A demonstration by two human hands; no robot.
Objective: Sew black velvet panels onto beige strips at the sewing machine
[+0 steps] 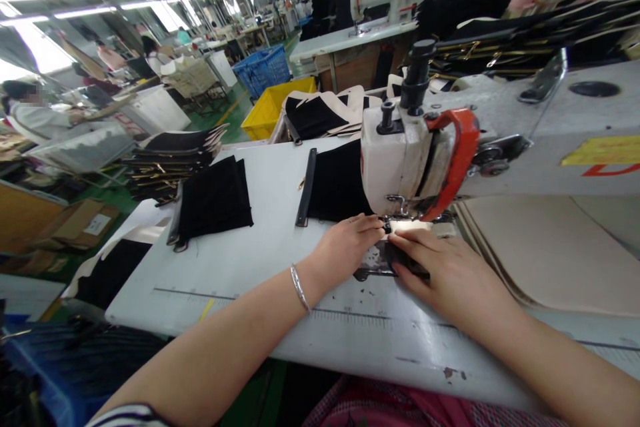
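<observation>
A white sewing machine (395,153) with a red lever (457,160) stands on the white table (260,267). Just left of its needle area, my left hand (347,247) has its fingers together, pressing the edge of a black fabric piece (337,183) with a dark strip along its left end. My right hand (445,267) lies in front of the presser foot, fingers somewhat apart, on light material at the needle. The thumb of that hand reaches over the metal plate. Further left on the table rests another black piece (215,203) with a dark strip.
Beige panels (550,247) are stacked right of the needle. Behind the table are a yellow crate (273,103), a blue basket (263,70) and cut pieces. Black pieces (167,160) are piled at the left, and more lie at back right. People sit at far-left stations.
</observation>
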